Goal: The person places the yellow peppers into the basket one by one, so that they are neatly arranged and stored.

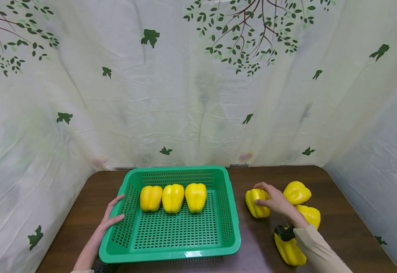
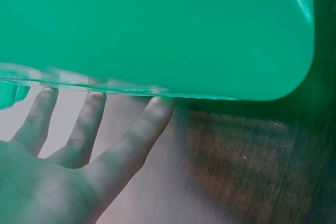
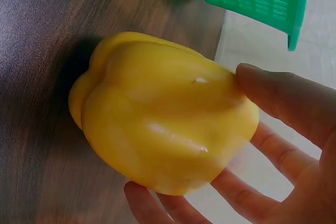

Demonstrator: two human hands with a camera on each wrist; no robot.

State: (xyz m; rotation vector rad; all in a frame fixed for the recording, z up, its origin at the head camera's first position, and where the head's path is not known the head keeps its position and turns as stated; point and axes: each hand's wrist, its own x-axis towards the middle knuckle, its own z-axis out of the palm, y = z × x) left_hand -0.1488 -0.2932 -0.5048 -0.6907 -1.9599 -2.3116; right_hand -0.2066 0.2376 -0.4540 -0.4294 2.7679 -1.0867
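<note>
My right hand grips a yellow bell pepper to the right of a green plastic basket. In the right wrist view, the thumb lies on one side of this pepper and the fingers spread round the other; whether it rests on the table or hangs just above, I cannot tell. My left hand touches the basket's left rim, thumb and forefinger apart. Seen from the left wrist, its fairly straight fingers meet the basket's edge. Three yellow peppers, one of them the middle pepper, stand in a row inside the basket.
Three more peppers lie at the right: a far pepper, a middle one partly hidden by my forearm, and a near pepper behind the black wrist strap. The brown table ends against a leaf-patterned curtain.
</note>
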